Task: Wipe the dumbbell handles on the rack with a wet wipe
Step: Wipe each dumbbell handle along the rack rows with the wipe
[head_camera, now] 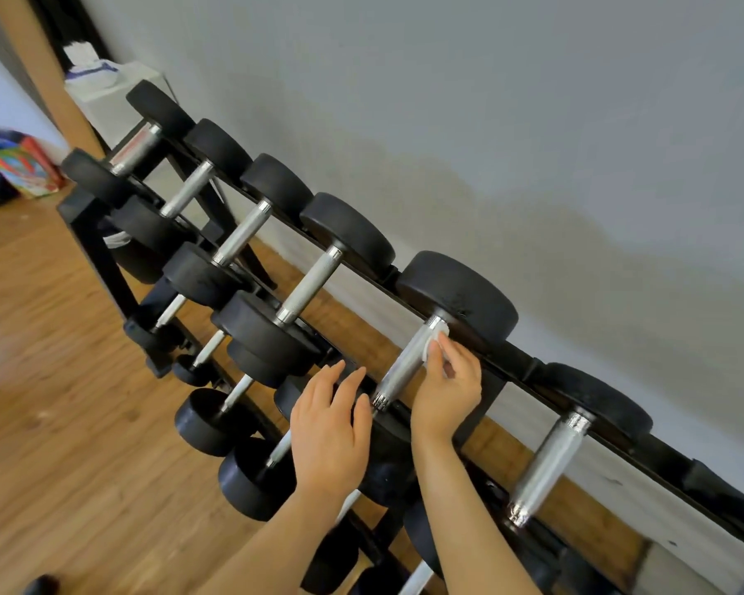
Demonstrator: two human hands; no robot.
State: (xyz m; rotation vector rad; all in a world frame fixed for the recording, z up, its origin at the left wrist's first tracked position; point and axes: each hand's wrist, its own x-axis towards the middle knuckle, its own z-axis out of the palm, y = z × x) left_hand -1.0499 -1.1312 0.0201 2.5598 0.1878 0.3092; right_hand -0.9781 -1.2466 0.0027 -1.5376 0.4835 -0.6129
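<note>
Several black dumbbells with knurled silver handles lie across the top tier of a black rack (520,371) along the grey wall. My right hand (445,390) pinches a white wet wipe (434,341) against the far end of one handle (404,362), close to that dumbbell's far black head (460,296). My left hand (329,427) rests with relaxed, spread fingers on the near head of the same dumbbell, which it mostly hides. More dumbbells sit on the lower tiers.
A white box (117,96) with a tissue pack (89,62) on top stands past the rack's far end. Colourful bags (22,165) lie on the wooden floor (61,401) at left. Another silver handle (550,465) lies to the right.
</note>
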